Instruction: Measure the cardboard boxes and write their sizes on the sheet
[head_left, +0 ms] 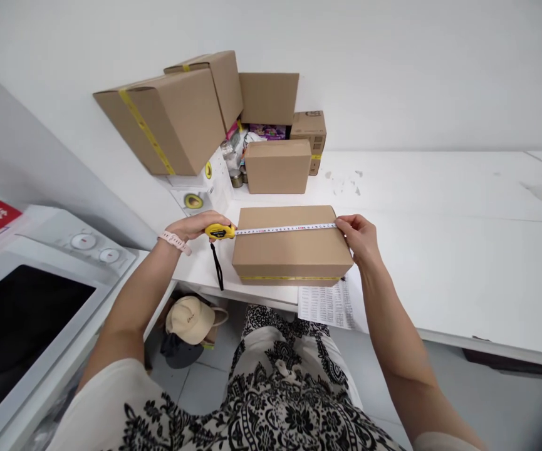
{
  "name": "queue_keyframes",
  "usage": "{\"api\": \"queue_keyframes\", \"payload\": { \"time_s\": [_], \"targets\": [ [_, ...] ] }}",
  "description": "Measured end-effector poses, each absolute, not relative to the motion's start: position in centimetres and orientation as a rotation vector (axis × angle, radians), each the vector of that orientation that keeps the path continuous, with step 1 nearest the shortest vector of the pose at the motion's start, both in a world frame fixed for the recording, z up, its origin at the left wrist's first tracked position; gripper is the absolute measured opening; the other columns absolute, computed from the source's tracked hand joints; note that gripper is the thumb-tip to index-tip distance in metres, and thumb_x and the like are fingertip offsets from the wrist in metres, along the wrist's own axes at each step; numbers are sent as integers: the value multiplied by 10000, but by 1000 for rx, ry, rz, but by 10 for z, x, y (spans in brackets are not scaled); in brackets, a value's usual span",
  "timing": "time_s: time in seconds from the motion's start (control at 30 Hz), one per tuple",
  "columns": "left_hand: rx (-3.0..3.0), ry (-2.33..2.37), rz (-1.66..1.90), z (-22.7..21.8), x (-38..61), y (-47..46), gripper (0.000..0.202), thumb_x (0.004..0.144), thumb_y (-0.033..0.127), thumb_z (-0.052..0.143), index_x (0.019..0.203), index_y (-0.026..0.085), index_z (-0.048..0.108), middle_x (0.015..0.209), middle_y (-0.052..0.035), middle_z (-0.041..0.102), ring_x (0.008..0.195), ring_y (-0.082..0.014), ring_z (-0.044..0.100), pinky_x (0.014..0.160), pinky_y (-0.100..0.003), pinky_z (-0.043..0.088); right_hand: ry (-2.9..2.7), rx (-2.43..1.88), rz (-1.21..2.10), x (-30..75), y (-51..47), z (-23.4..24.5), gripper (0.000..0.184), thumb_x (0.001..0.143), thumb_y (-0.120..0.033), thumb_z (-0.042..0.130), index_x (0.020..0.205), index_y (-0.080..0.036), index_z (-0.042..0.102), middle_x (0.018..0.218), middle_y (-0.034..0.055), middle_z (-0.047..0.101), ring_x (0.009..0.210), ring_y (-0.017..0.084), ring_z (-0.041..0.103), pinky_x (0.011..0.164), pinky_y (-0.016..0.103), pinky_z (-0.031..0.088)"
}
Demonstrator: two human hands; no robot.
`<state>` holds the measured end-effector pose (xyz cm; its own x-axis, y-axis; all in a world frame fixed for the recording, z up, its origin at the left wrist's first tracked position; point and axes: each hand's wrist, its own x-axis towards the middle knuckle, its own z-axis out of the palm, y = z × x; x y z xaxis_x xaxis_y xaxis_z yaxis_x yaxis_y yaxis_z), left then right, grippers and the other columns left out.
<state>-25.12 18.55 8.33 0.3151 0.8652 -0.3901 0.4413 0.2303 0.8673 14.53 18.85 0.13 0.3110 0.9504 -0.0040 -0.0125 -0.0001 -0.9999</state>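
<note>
A closed cardboard box (294, 250) with yellow tape along its near side stands on the white table in front of me. At its left edge my left hand (198, 224) is closed on a yellow tape measure (220, 232), whose black wrist strap (217, 266) hangs down onto the table. The white blade (284, 229) is pulled out straight across the top of the box. At the box's right edge, my right hand (359, 237) pinches the blade's far end between thumb and fingers.
Behind stand a smaller box (277, 168), an open carton (269, 97) and stacked taped boxes (177, 119) on white avocado-print boxes (200, 194). Printed sheets (326, 305) lie partly under the measured box. A microwave (31, 313) is at left; a cap (190, 319) sits below the table.
</note>
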Motion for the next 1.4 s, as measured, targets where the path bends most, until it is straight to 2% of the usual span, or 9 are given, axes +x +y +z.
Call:
{"api": "queue_keyframes", "payload": {
  "time_s": [0.2,0.37,0.67,0.9,1.2,1.4],
  "targets": [
    [1442,1317,434,86,-255,207,304,716,425,749,843,156,814,813,-91,752,618,-153,586,440,-215,408,-985,-1342,942,145,187,-4,276,627,-378,792,789,-179,691,739,-5,620,686,138,527,619,284,414],
    [1426,1323,442,88,-253,213,285,719,413,739,773,139,795,783,-106,753,614,-162,593,452,-230,404,-990,-1340,942,142,185,-3,284,639,-399,785,790,-178,688,740,0,625,692,140,527,627,289,423],
    [1427,1334,394,87,-255,222,261,724,390,725,787,149,801,803,-109,760,686,-190,628,474,-236,419,-961,-1335,940,139,184,-3,281,646,-403,782,794,-185,684,755,-1,626,690,141,535,619,287,433],
    [1425,1304,396,87,-253,223,260,698,392,741,751,144,797,748,-118,741,561,-168,566,424,-256,370,-1020,-1352,913,140,184,-4,307,666,-444,753,819,-191,672,784,13,638,691,148,535,614,293,435],
    [1464,1304,369,88,-252,222,280,676,430,748,722,157,790,732,-97,741,526,-148,538,410,-237,376,-1020,-1351,914,142,183,-5,323,670,-453,767,831,-188,675,770,6,638,681,145,537,632,291,440],
    [1628,1411,338,94,-244,212,272,690,430,732,750,170,788,750,-82,695,636,-185,555,429,-233,390,-1257,-1595,700,148,181,-4,387,771,-525,688,585,-201,585,579,-1,562,588,147,472,579,298,374]
  ]
}}
